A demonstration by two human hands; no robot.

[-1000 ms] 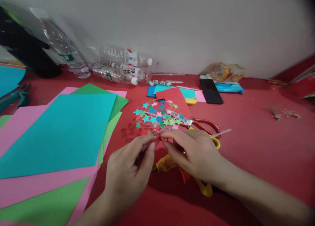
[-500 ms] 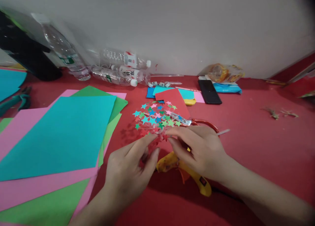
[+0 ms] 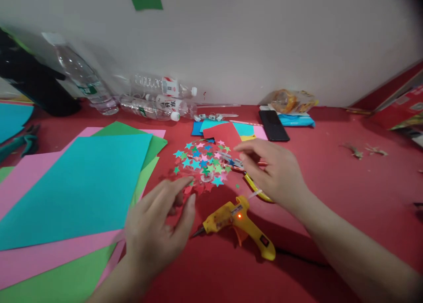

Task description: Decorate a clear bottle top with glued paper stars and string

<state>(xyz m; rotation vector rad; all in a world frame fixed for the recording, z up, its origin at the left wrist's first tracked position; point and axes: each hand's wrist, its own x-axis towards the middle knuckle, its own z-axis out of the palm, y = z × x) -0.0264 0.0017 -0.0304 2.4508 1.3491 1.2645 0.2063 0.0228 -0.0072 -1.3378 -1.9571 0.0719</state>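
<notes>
A clear, round plastic piece covered with small paper stars (image 3: 201, 160) lies on the red table in front of me. My left hand (image 3: 161, 219) is at its lower left edge, thumb and index finger apart; I cannot tell whether the index fingertip touches it. My right hand (image 3: 274, 168) hovers at its right side, over the scissors, fingers bent and nothing visible in them. Scissors (image 3: 256, 187) with yellow and red handles lie partly hidden under that hand. A yellow hot glue gun (image 3: 228, 217) with its orange light on lies between my hands, nozzle pointing left.
Sheets of coloured paper (image 3: 79, 184) cover the table's left side, pliers (image 3: 26, 142) beyond them. Plastic bottles (image 3: 148, 107) lie along the wall beside a standing bottle (image 3: 82, 76). A black phone (image 3: 274, 126) and a blue packet (image 3: 297, 120) are at the back right.
My hands have moved apart from the star-covered piece, the left one down and left, the right one up. The glue gun and its light are now in plain sight.
</notes>
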